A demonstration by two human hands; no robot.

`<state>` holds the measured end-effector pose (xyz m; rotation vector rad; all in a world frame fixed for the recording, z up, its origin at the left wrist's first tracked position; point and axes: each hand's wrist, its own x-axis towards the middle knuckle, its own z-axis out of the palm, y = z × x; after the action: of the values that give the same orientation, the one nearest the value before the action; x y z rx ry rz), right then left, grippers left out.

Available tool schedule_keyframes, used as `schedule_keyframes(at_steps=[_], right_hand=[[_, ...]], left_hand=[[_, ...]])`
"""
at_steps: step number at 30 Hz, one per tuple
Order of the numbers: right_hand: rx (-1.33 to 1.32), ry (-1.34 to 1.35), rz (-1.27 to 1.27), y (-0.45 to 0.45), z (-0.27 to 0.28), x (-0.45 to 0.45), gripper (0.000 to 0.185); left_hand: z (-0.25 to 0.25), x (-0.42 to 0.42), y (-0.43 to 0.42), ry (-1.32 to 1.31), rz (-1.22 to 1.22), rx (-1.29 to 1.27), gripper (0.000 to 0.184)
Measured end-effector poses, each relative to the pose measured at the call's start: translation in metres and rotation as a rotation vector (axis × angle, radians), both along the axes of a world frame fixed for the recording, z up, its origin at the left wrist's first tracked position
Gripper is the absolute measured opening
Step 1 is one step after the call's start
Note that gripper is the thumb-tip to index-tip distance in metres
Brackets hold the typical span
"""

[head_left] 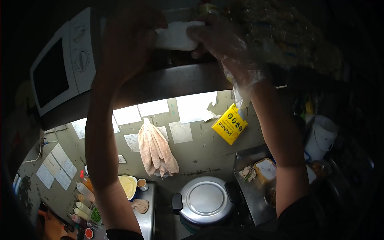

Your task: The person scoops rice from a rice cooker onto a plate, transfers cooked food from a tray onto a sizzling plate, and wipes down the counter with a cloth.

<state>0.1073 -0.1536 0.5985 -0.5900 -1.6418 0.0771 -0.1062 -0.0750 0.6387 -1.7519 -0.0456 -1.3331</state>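
Observation:
Both arms reach up to a dark metal shelf [180, 80]. A white, soft-looking item [178, 36] spans the gap between the two hands. My left hand [136, 38], in deep shadow, is at its left end. My right hand [214, 38], in a clear plastic glove, has its fingers bent round the right end. Below my right wrist a yellow Safehand packet [230, 124] hangs on the wall, with pale plastic above it.
A white microwave [64, 64] stands at the shelf's left; wrapped goods [288, 36] lie at its right. Below are a hanging cloth [156, 148], a lidded steel pot [206, 200], squeeze bottles [84, 192], a yellow-filled bowl [128, 187] and a white bucket [321, 138].

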Motion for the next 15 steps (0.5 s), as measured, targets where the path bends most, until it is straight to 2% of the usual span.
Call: schedule_keyframes(at_steps=[1, 4, 8, 13, 15], right_hand=[[0.052, -0.072, -0.044, 0.002, -0.002, 0.004, 0.026], [0.164, -0.201, -0.104, 0.01, -0.005, 0.013, 0.03], [0.183, -0.138, 0.0, 0.017, -0.005, 0.01, 0.034], [0.07, -0.067, -0.031, 0.016, 0.001, 0.008, 0.036], [0.129, -0.058, -0.045, 0.014, -0.003, 0.007, 0.037]], left_hand=[[-0.008, 0.002, -0.008, 0.065, 0.037, 0.006, 0.028], [-0.027, 0.01, -0.013, 0.037, 0.041, -0.207, 0.024], [-0.022, 0.007, -0.003, 0.107, 0.109, -0.132, 0.018], [-0.011, 0.008, 0.009, 0.168, 0.121, -0.152, 0.016], [-0.011, 0.007, 0.011, 0.165, -0.021, -0.376, 0.014]])
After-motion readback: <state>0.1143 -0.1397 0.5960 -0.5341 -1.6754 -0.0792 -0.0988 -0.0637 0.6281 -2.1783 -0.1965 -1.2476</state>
